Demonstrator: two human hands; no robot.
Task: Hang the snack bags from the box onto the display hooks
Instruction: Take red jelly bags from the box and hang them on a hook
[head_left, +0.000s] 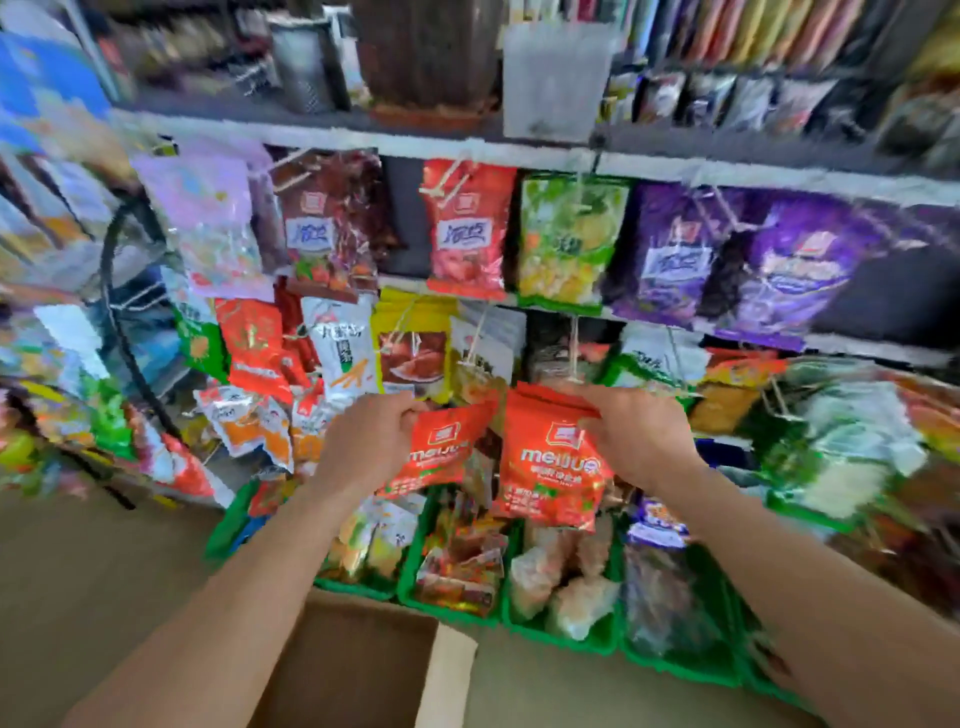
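Observation:
My left hand (366, 441) grips the top corner of a red-orange snack bag (441, 457) that hangs tilted. My right hand (636, 431) pinches the top edge of a second, like red-orange snack bag (553, 473), which hangs upright just under a display hook (574, 358). Both bags are held side by side in front of the lower row of hooks. The open cardboard box (441, 675) lies below, between my forearms; its inside looks dark.
Rows of hanging snack bags fill the rack: red (467, 228), green (566, 244) and purple (675, 254) ones above. Green bins (561, 642) with packets line the bottom. A shelf (363, 135) with goods runs overhead. The view is blurred.

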